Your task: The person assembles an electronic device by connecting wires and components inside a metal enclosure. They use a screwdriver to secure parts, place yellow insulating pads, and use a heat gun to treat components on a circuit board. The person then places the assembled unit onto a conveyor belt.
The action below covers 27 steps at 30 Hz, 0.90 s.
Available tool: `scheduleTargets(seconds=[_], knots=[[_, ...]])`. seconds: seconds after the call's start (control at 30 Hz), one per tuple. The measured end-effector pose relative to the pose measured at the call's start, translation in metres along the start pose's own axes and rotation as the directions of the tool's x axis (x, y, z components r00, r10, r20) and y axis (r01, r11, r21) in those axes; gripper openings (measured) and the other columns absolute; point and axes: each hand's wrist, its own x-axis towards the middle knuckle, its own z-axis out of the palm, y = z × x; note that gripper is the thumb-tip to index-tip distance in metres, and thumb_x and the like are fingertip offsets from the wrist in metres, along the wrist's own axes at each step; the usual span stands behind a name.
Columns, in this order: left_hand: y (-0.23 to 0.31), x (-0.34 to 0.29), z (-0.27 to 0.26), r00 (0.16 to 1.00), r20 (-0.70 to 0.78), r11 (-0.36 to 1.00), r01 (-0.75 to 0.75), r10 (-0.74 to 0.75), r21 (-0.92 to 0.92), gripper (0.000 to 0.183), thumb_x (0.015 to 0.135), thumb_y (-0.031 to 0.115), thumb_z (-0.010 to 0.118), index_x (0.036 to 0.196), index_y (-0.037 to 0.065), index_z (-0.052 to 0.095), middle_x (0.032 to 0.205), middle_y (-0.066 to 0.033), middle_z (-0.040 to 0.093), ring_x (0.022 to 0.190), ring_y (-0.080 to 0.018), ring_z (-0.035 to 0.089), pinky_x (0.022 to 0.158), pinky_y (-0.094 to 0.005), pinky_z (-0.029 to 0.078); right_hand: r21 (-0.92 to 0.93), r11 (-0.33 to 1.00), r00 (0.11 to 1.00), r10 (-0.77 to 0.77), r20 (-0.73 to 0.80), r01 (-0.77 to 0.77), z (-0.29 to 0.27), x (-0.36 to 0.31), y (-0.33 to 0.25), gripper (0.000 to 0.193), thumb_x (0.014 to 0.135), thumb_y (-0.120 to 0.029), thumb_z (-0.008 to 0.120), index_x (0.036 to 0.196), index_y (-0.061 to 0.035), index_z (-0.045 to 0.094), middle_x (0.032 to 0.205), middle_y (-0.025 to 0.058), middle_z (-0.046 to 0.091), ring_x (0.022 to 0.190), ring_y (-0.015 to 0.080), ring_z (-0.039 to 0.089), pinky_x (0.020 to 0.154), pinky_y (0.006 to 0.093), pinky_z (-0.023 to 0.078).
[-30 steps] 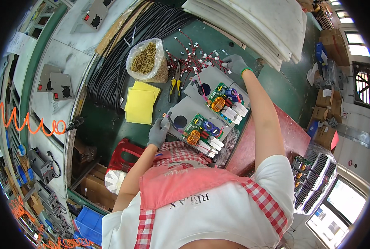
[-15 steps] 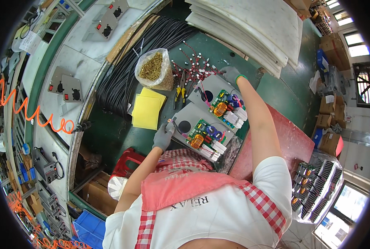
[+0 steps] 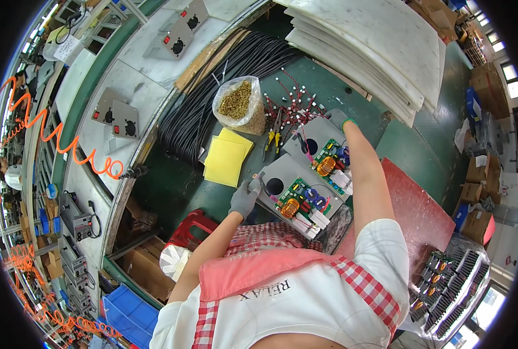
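Note:
Two grey metal plates lie side by side on the green bench, each with a round dark hole and a green circuit board with copper coils and white parts. My left hand (image 3: pixel 244 200), in a grey glove, is closed on the left edge of the near metal plate (image 3: pixel 265 168). At the upper right corner of the far metal plate (image 3: pixel 297 148), my gloved right hand (image 3: pixel 337 118) is closed against the edge; its fingertips are partly hidden. The near circuit board (image 3: pixel 302 200) and the far circuit board (image 3: pixel 331 160) face up. Yellow-handled pliers (image 3: pixel 272 139) lie beyond the plates.
Red-and-black wires with white connectors (image 3: pixel 297 104) are heaped behind the plates. A bag of brass-coloured small parts (image 3: pixel 238 104), yellow sheets (image 3: pixel 225 160) and a black cable coil (image 3: pixel 201 104) are to the left. White boards (image 3: pixel 363 52) are stacked at the back. A red board (image 3: pixel 410 203) lies right.
The whole view has shifted, so the bench appears further right and lower. My right hand has drawn slightly closer to the far plate's corner. My left hand stays at the near plate's edge.

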Motion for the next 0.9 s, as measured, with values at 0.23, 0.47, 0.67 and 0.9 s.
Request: scheduleTargets(seconds=[0.23,0.47,0.67,0.9], knots=[[0.022,-0.014,-0.017,0.98,-0.191,0.988,-0.02,0.05,0.156,0.064,0.081,0.043,0.063,0.129,0.005,0.045,0.119,-0.0218,0.057,0.106,-0.0375,0.058,0.09,-0.043,0.045,0.179,0.981,0.997,-0.066,-0.049,0.074,-0.072,-0.068,-0.07,0.03,0.077,-0.026,0.071,0.099,-0.0062,0.069,0.078,0.0078,0.065,0.07,0.0157,0.059,0.066,0.0334,0.048],[0.106,-0.024,-0.038,0.882,-0.036,0.619,-0.358,0.47,-0.699,0.055,0.079,0.019,0.07,0.128,0.005,0.05,0.107,-0.0103,0.06,0.097,-0.016,0.058,0.085,-0.0291,0.047,0.518,0.812,0.926,-0.366,0.094,0.268,-0.09,-0.225,-0.195,0.023,0.083,-0.022,0.066,0.094,-0.0017,0.066,0.071,0.002,0.057,0.063,0.0113,0.051,0.06,0.0274,0.043],[0.165,-0.048,-0.068,0.835,-0.056,0.379,-0.307,0.548,-0.873,0.029,0.091,0.017,0.059,0.116,0.003,0.061,0.087,0.0013,0.061,0.073,-0.005,0.051,0.064,-0.0205,0.042,0.619,0.72,0.921,-0.39,-0.011,0.313,-0.044,-0.295,-0.246,0.024,0.081,-0.016,0.067,0.099,0.0002,0.065,0.083,0.0011,0.06,0.071,0.008,0.051,0.065,0.0259,0.044],[0.14,-0.042,-0.08,0.891,0.16,0.277,0.04,0.426,-0.96,0.026,0.093,0.019,0.057,0.112,0.002,0.062,0.08,-0.0023,0.061,0.062,-0.0071,0.052,0.056,-0.0215,0.042,0.867,0.402,0.955,-0.164,-0.247,0.294,-0.015,-0.321,-0.253,0.031,0.089,-0.009,0.058,0.118,-0.001,0.058,0.093,0.0025,0.062,0.081,0.007,0.056,0.072,0.0217,0.046]])
